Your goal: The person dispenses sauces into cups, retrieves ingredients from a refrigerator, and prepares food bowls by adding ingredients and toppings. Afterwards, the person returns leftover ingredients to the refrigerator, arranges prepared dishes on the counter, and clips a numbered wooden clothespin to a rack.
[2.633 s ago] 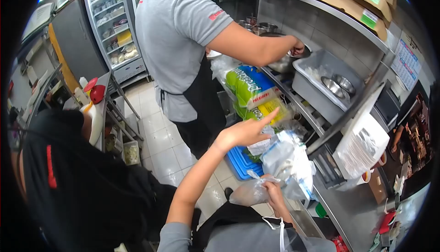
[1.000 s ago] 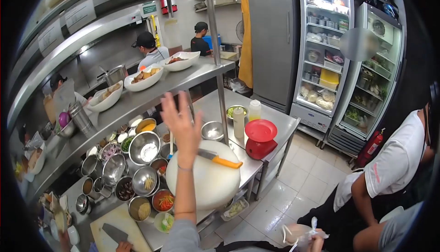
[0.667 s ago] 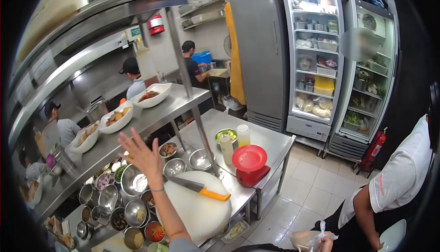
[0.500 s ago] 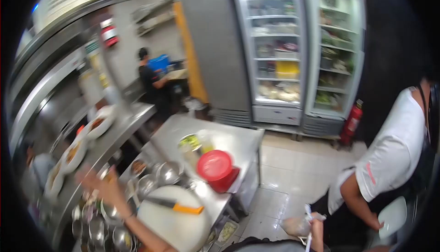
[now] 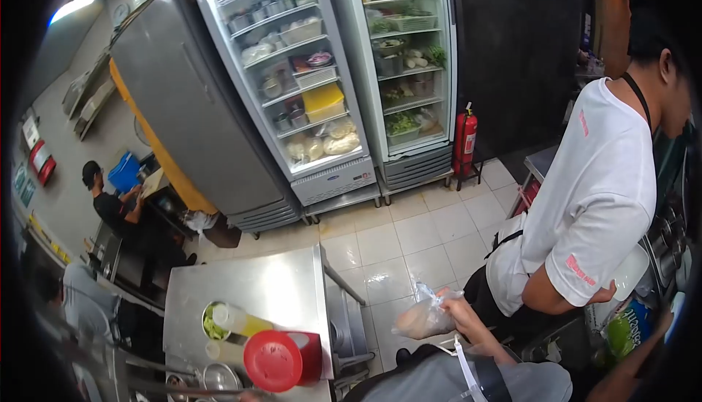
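My right hand is closed round the gathered neck of a clear plastic bag. The bag hangs low at centre right with pale brownish contents that I cannot make out. Of my left hand, only what looks like a small blurred sliver shows at the bottom edge; its fingers are hidden. That sliver lies just below a red lidded tub on the steel table. Beside the tub are a tilted clear container of yellow liquid and a bowl of cut greens.
A person in a white shirt stands close on the right, holding a white dish. Another arm reaches in at lower right. Glass-door fridges and a fire extinguisher line the far side. Two people work at left.
My view has swung right and up, and the cutting board with its knife has left it. My left hand, earlier spread over the counter, is almost out of frame. The bag stays in my right hand.
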`<state>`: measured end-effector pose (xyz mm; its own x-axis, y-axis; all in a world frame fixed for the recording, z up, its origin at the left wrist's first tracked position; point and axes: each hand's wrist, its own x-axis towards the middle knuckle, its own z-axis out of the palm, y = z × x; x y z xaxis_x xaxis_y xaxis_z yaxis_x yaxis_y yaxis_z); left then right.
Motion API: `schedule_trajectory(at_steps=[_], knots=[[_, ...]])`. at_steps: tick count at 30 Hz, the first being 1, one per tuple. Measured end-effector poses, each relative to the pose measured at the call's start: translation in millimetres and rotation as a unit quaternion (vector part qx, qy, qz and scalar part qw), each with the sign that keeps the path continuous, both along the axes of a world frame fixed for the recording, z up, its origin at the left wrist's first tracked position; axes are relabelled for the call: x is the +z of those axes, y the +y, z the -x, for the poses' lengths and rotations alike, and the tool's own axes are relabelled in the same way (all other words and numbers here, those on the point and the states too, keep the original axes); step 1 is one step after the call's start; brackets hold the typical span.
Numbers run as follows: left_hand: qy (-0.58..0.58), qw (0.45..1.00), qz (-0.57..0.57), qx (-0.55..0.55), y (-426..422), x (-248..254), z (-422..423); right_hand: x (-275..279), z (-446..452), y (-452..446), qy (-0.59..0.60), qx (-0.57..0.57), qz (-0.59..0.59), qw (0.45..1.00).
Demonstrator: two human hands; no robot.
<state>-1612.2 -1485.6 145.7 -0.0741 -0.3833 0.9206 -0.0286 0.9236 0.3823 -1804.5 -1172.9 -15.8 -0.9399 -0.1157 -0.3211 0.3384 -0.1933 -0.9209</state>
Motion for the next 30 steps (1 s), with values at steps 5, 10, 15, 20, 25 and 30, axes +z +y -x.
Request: schedule_trajectory(at_steps=[5,10,15,20,25,30], knots=[[-0.181,0.931,-0.195,-0.251,31.1,-72.3,156.0,25.9,83.3,5.5,0.053,-0.020,-0.037,0.998],[-0.337,0.879,-0.061,-0.332,61.1,-106.7,299.9,35.6,177.2,34.0,0.097,-0.108,-0.057,0.988],[-0.386,0.823,-0.052,-0.414,102.3,-98.2,426.6,27.8,255.4,75.6,0.116,-0.151,-0.083,0.978],[-0.396,0.788,0.009,-0.471,143.5,-94.4,536.2,29.6,325.7,114.2,0.143,-0.227,-0.077,0.960],[-0.408,0.817,0.031,-0.406,127.5,-119.9,656.8,18.9,388.8,150.7,0.086,-0.282,-0.050,0.954],[-0.399,0.863,0.044,-0.307,100.7,-114.0,783.4,-1.0,479.3,167.7,0.035,-0.281,-0.031,0.959]])
